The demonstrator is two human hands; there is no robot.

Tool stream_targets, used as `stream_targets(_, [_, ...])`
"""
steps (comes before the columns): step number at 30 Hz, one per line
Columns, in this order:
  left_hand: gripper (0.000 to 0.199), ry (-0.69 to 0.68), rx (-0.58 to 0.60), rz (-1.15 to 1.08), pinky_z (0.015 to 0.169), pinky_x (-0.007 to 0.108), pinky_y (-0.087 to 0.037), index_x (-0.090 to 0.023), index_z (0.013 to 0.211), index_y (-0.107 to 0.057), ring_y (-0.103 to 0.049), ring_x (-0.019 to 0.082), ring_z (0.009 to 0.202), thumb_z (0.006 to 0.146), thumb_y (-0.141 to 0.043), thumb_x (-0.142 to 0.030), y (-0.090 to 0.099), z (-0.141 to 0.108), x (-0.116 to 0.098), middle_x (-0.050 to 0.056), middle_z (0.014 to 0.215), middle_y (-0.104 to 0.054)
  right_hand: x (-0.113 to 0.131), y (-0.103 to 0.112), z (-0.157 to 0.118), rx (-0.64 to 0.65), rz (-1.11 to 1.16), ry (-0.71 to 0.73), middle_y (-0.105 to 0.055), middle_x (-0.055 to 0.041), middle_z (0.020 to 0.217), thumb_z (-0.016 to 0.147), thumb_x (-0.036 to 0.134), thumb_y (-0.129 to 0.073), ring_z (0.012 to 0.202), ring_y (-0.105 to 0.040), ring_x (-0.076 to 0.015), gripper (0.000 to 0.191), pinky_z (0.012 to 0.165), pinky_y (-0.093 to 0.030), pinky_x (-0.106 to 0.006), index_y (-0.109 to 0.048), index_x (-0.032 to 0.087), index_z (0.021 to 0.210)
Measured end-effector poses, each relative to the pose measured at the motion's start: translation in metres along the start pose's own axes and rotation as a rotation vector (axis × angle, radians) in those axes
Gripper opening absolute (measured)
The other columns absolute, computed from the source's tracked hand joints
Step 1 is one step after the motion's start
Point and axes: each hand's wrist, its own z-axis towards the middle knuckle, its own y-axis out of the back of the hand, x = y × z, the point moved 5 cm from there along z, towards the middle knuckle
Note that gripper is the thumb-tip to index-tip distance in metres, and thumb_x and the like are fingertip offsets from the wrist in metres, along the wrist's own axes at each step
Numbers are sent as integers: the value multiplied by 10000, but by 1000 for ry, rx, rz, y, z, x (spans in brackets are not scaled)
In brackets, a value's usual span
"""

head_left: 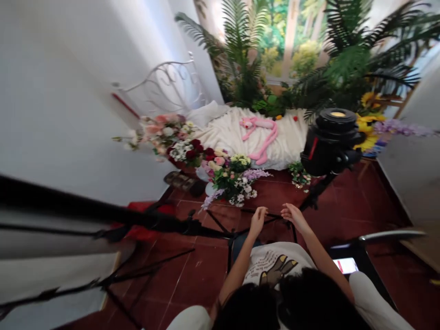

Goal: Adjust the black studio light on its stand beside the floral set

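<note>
My left hand is raised in front of my body, its fingers loosely bent and pointing inward. Facing it across a small gap is my right hand, with the fingers loosely stretched. Nothing shows in either hand. Below and behind them run the thin black legs of a stand. Nearest beyond my left hand lies a bunch of artificial flowers. A black studio light on a pole rises beyond my right hand.
A pink plush toy lies on a bed with a cream cover. Palm leaves stand behind it. A long black pole crosses the left side. A lit phone lies on a dark surface at right, above red floor tiles.
</note>
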Motion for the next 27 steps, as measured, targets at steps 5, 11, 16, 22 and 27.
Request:
stream_targets(5, [408, -253, 399, -31, 950, 338, -464, -170, 1166, -561, -609, 174, 1066, 913, -441, -466, -109, 47, -76, 103, 1142, -639, 8, 43, -29, -147, 263, 63, -681, -16, 682, 837, 375, -559, 589, -661, -140, 173, 554, -534, -237, -618, 220, 884])
stream_targets(11, [410, -260, 595, -15, 1004, 353, -427, -136, 1130, -584, -588, 203, 1083, 913, -447, -456, -193, 56, -97, 115, 1124, -649, 24, 66, -42, -239, 422, 124, -632, -17, 617, 817, 354, -500, 528, -600, -142, 170, 533, -511, -253, -590, 219, 770])
stream_targets(16, [427, -149, 542, -19, 920, 318, -460, -137, 1081, -598, -595, 187, 985, 925, -403, -483, -207, 50, -81, 93, 1043, -656, 29, 73, -46, -269, 536, 162, -651, -33, 646, 852, 384, -488, 535, -605, -138, 230, 503, -520, -241, -620, 208, 783])
stream_targets(22, [425, -148, 515, -8, 873, 314, -473, -148, 1038, -611, -601, 171, 890, 905, -423, -505, -207, 52, -74, 65, 961, -662, 34, 84, -42, -335, 498, 143, -683, -21, 689, 766, 366, -693, 515, -618, -93, 186, 480, -528, -168, -623, 196, 786])
stream_targets(27, [410, -166, 473, 1, 874, 334, -477, -146, 1002, -625, -607, 189, 898, 897, -442, -498, -210, 55, -70, 78, 928, -667, 58, 99, -55, -548, -146, 423, -650, -5, 638, 645, 427, -773, 602, -655, -164, 318, 622, -568, -280, -540, 211, 671])
